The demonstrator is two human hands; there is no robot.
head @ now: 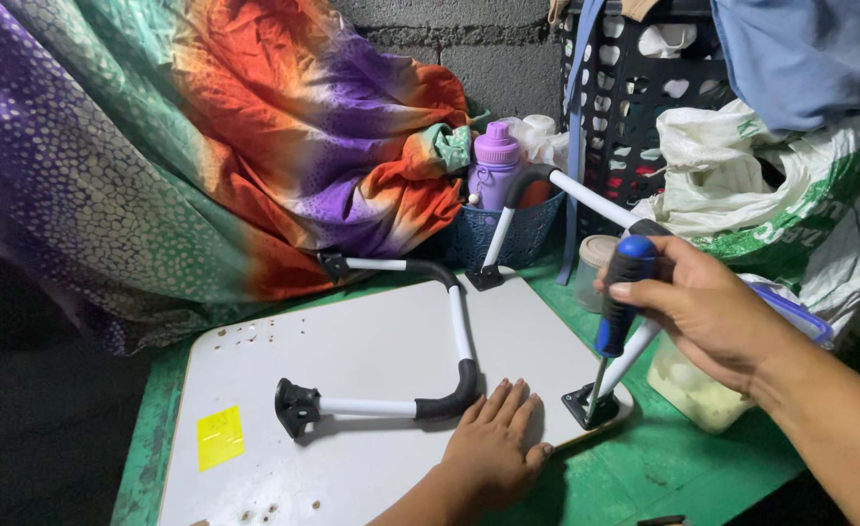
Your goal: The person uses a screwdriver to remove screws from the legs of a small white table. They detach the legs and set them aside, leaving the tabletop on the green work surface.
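At nine o'clock a large draped cloth in purple, green and orange (186, 127) hangs over the left of the view. Below it, toward seven o'clock, a white rounded rectangular board (352, 341) lies flat on a green painted surface (644, 477), with a small yellow square sticker (220, 437) near its left edge. A folded U-shaped leg of white tube with black corner bends (449, 360) lies flat on the board. At six o'clock the left hand (493, 443) rests palm down on the board, fingers spread flat, holding nothing, just beside the folded leg's black bend. At twelve o'clock a purple plastic bottle (494, 164) stands in a dark blue woven basket (518, 234). A second white-and-black tube leg (586, 200) stands raised over the board's right edge, its black foot bracket (586, 406) at five o'clock. At three o'clock the right hand (703, 307) is closed around the blue-and-black handle of a screwdriver (620, 302), held almost upright, its metal tip down at that bracket. Behind the hand lies a white-and-green woven sack (771, 185).
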